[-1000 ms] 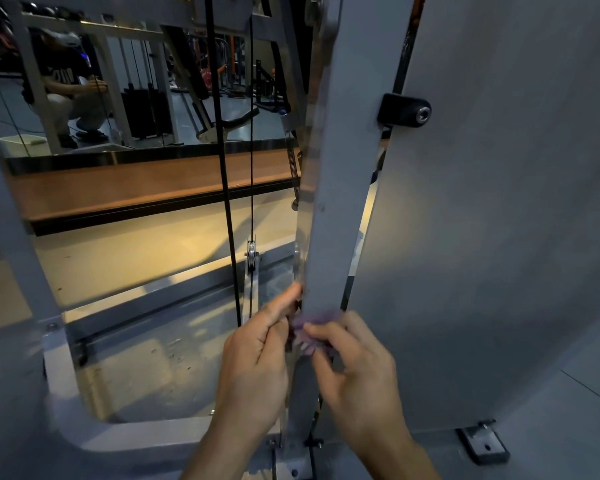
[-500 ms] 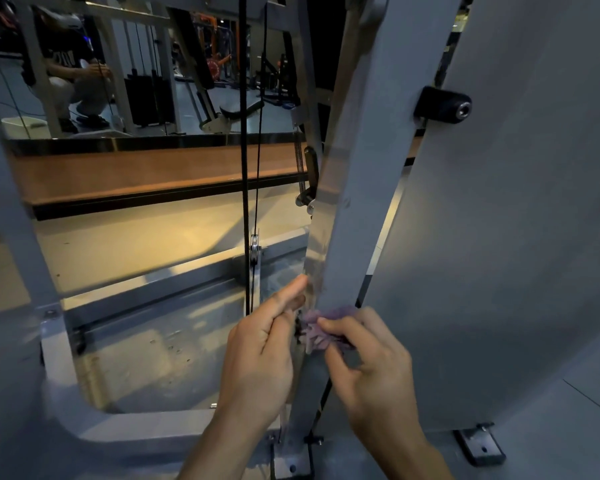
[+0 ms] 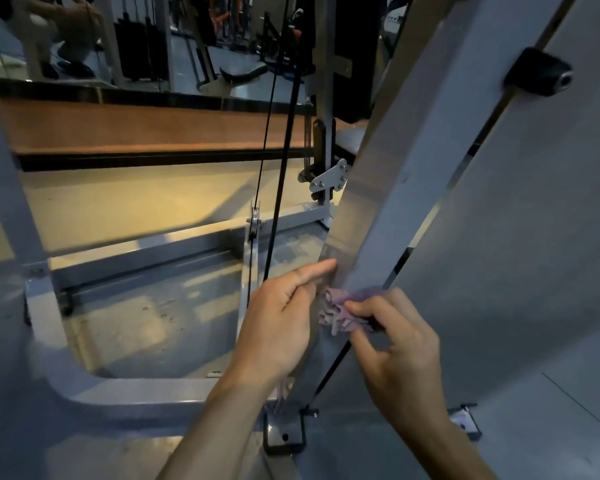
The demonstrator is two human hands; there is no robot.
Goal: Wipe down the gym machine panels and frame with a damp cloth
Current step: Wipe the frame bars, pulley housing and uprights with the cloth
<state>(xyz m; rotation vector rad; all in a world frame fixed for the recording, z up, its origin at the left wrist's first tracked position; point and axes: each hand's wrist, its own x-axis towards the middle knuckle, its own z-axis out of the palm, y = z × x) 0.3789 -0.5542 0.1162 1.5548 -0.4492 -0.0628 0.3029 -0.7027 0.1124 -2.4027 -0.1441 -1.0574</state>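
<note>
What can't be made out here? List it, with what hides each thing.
- Cloth: head view, mostly covered by the right hand; whether it is damp cannot be told.
- Left hand: fingers hidden behind the frame post.
- Grey panel: cut off by the right edge.
</note>
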